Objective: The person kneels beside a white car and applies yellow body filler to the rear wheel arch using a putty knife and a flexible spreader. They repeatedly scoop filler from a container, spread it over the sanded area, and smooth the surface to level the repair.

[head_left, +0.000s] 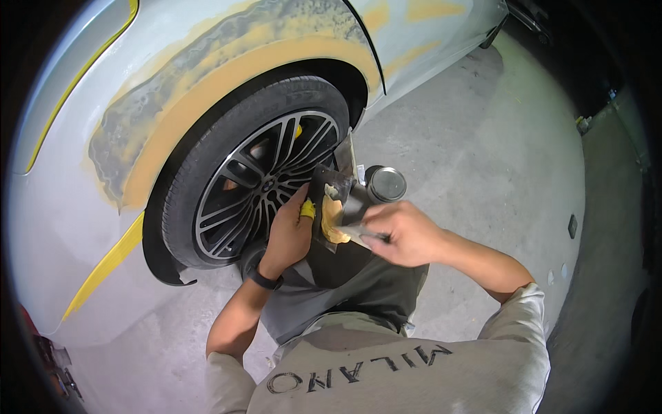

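Observation:
My left hand (288, 236) is closed on the near edge of a dark flat mixing board (318, 183). Yellow tape wraps one of its digits. A streak of yellow-orange body filler (331, 212) lies along the board. In my right hand (405, 234) is a putty knife (354, 232), gripped by its handle, its blade against the lower end of the filler. Right beside the board stands the car's wheel (269, 185). Above it, the wheel arch (227, 81) carries an orange filler band with patchy grey sanded areas.
A round metal can (387, 185) with a grey top stands on the concrete floor (476, 159), just beyond my right hand. A flat grey panel (346, 156) leans near the tyre. Yellow masking tape (105, 265) marks the car body (76, 207) at left. My knees are below the board.

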Demonstrator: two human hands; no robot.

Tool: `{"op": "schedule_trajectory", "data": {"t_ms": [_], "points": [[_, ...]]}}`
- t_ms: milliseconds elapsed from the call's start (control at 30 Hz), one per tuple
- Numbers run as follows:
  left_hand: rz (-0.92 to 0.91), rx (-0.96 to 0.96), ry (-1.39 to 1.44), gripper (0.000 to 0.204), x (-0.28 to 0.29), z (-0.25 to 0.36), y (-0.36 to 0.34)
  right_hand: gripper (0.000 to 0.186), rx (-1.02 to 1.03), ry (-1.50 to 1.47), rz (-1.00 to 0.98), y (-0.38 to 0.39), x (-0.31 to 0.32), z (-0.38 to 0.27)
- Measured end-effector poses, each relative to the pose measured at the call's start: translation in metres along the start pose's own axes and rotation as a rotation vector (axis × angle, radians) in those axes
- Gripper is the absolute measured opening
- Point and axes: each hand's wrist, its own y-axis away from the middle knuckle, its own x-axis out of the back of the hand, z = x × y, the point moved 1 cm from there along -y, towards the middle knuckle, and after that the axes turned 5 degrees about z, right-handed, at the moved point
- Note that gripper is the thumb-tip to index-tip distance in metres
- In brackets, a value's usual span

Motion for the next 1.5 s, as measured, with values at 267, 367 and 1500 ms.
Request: {"op": "schedule_trajectory", "data": {"t_ms": [267, 367, 1500], "points": [[0.028, 0.014, 0.058, 0.055, -0.011, -0.007, -0.013, 0.006, -0.091, 0.184, 0.055, -0.005, 0.016, 0.002], [0.011, -0.083, -0.030, 0.057, -0.011, -0.003, -0.015, 0.006, 0.036, 0.248, 0.162, -0.005, 0.019, 0.002], [-0.055, -0.216, -0.098, 0.055, 0.017, 0.019, -0.013, 0.012, 0.099, 0.246, 0.535, 0.004, 0.019, 0.018]]}}
